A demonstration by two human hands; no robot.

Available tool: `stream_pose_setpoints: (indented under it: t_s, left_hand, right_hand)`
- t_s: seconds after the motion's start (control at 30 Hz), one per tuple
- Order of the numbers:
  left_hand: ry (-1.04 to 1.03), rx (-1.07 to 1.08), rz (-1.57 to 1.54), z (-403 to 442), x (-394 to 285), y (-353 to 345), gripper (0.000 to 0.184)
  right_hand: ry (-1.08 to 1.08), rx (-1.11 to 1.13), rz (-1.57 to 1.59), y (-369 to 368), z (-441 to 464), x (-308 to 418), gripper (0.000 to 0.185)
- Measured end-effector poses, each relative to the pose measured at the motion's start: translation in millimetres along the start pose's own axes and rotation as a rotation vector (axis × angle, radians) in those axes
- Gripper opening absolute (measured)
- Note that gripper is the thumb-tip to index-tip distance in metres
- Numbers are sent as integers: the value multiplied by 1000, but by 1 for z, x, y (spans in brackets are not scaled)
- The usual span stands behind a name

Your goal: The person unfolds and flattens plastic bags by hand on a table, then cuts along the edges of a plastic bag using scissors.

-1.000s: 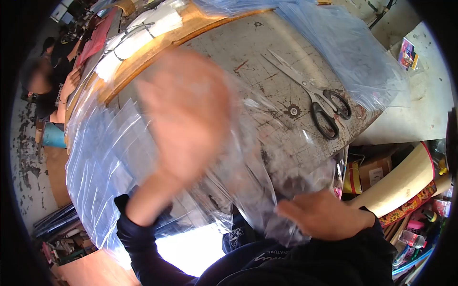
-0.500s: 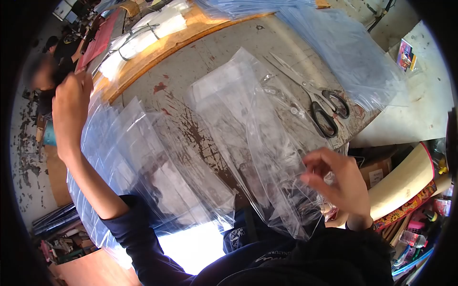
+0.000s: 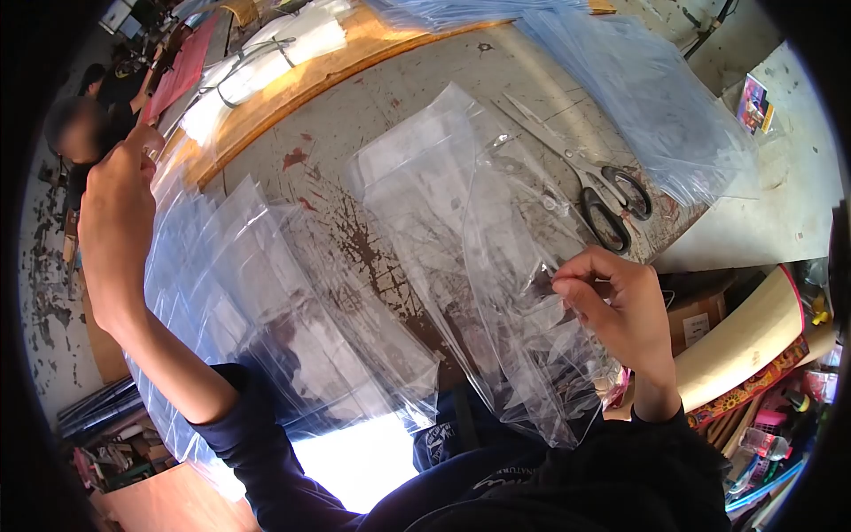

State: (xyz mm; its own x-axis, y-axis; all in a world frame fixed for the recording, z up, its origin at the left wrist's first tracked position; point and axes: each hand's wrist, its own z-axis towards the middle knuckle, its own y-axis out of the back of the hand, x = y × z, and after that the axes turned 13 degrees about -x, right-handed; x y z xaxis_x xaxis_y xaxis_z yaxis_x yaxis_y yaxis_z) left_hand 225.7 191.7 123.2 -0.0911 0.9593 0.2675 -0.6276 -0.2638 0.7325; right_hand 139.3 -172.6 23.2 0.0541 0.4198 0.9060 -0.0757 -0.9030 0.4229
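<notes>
My right hand (image 3: 620,306) pinches the edge of a clear plastic bag (image 3: 425,191) with thumb and forefinger. That bag lies crumpled with other clear plastic toward the table's front edge. My left hand (image 3: 120,222) is raised at the far left, beyond a fanned stack of clear plastic bags (image 3: 301,310). Its fingers are curled, and what they hold, if anything, is hidden. Scissors with black handles (image 3: 603,191) lie partly open to the right of the crumpled plastic, beyond my right hand.
A worn grey table (image 3: 390,97) with a wooden edge carries everything. Bluish plastic sheets (image 3: 647,106) are piled at the back right. Tied white bundles (image 3: 275,53) lie at the back left. Another person (image 3: 84,129) is at the far left. A cream roll (image 3: 745,332) stands at right.
My right hand has moved slightly up and left, and its thumb and forefinger have closed on the plastic. My left hand has shifted a little left and toward me.
</notes>
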Motion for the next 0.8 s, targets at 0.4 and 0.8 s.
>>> stream_pose_setpoints:
  t_s: [0.4,0.8]
  left_hand:
    - [-322,-189,-471,-18,-106,54,9]
    - [-885,243,-1134,-76,-185,24,28]
  right_hand:
    - [-233,188,275,6,10,-3,13]
    - [145,18,-54,16,15,-1,12]
